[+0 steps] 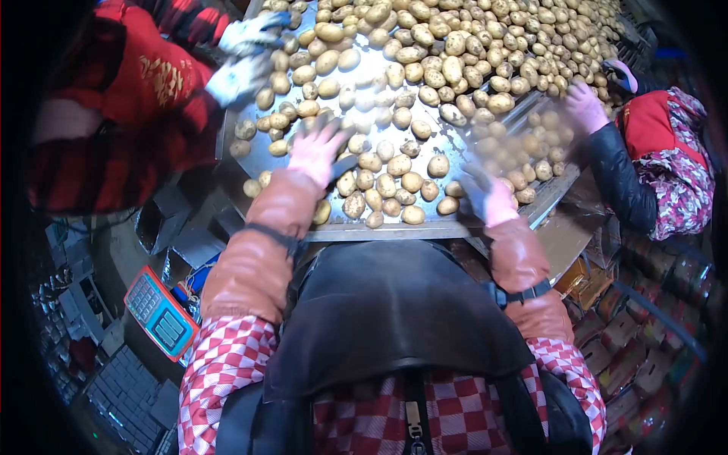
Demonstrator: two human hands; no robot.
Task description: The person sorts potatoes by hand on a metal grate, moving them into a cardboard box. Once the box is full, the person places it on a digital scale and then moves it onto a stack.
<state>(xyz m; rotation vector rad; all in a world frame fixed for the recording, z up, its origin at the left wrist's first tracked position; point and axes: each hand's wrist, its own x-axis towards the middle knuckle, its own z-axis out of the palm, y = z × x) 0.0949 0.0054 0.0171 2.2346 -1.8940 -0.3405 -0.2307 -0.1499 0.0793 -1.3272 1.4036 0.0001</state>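
Observation:
Loose potatoes point(386, 184) lie on a metal sorting table point(334, 230) in front of me. My left hand point(317, 149), in a pink and grey glove, is over the potatoes at the left with its fingers spread; it is open and holds nothing. On the right side, my right hand point(487, 196), gloved the same way and blurred, is beside a potato point(448, 205) near the table's front edge. Its fingers appear stretched out and open, the tips indistinct. Just past it, potatoes point(523, 144) are smeared by motion along the metal side channel.
A large potato heap point(485, 45) covers the far side. At the left, a co-worker's white-gloved hands point(246, 64) reach over the table; at the right, another co-worker's pink-gloved hand point(586, 108) does. An orange digital scale point(161, 312) stands at lower left, and cardboard point(565, 239) lies at right.

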